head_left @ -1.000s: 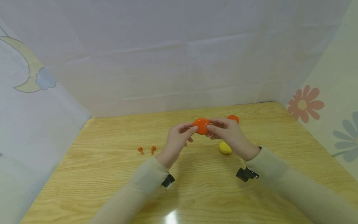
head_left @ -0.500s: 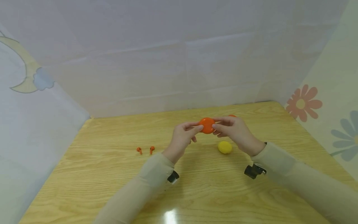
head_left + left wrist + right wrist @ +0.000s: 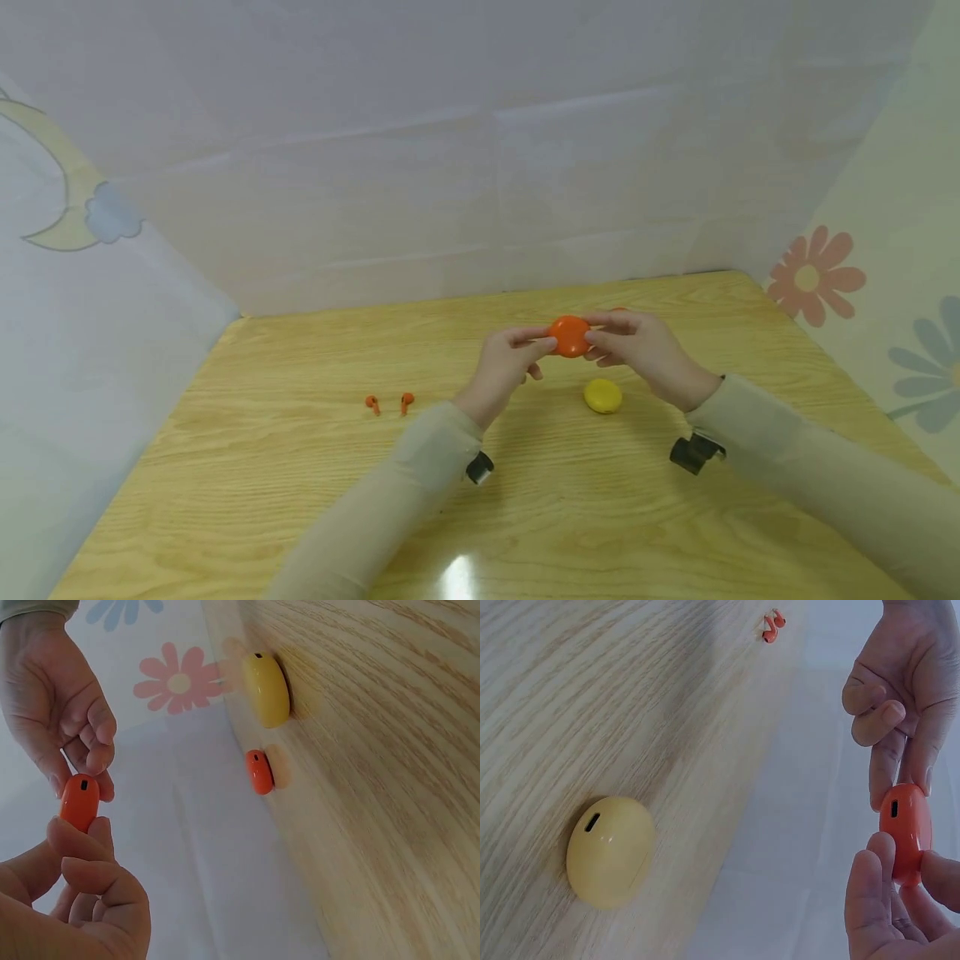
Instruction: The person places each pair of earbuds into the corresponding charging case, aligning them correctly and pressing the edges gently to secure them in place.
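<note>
Orange and glossy, the round case is pinched between thumb and fingers of the left hand and right hand, which have together carried it rightward, so handling it seems the current step. Both wrists angle inward, fingertips facing; the yellow case lies below the right fingers, orange earbuds well left of the left ones.
</note>
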{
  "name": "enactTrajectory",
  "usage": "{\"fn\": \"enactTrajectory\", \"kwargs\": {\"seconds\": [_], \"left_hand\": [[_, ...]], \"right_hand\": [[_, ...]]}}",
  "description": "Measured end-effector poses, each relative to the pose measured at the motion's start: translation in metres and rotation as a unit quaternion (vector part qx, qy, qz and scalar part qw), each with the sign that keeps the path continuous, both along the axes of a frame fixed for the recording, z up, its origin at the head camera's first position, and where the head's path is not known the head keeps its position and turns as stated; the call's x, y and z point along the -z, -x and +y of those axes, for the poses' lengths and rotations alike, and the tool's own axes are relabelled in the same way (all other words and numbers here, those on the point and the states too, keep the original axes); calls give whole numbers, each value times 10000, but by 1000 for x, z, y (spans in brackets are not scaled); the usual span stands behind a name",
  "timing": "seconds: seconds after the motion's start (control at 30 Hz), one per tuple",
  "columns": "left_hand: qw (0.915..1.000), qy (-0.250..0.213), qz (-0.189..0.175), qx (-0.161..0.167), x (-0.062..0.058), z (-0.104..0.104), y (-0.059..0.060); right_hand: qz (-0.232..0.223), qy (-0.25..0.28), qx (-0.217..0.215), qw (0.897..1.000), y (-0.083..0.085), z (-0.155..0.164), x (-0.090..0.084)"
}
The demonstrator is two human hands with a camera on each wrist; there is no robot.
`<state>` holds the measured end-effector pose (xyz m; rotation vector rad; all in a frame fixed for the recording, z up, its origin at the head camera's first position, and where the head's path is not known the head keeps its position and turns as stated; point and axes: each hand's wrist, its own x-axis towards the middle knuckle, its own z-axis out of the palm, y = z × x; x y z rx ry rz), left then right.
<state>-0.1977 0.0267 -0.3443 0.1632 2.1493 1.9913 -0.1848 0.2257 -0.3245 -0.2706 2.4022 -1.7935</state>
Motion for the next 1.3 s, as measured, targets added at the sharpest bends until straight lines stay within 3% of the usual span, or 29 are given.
{"fn": "enactTrajectory", "kwargs": {"seconds": [0.6, 1.3], "left_hand": [[9991, 304, -178, 231, 18, 22, 22], [9966, 675, -471, 42, 24, 40, 29]], "right_hand": [[-259, -437, 116, 9986, 12, 17, 12], [-460, -61, -3, 9989, 23, 27, 31]]}}
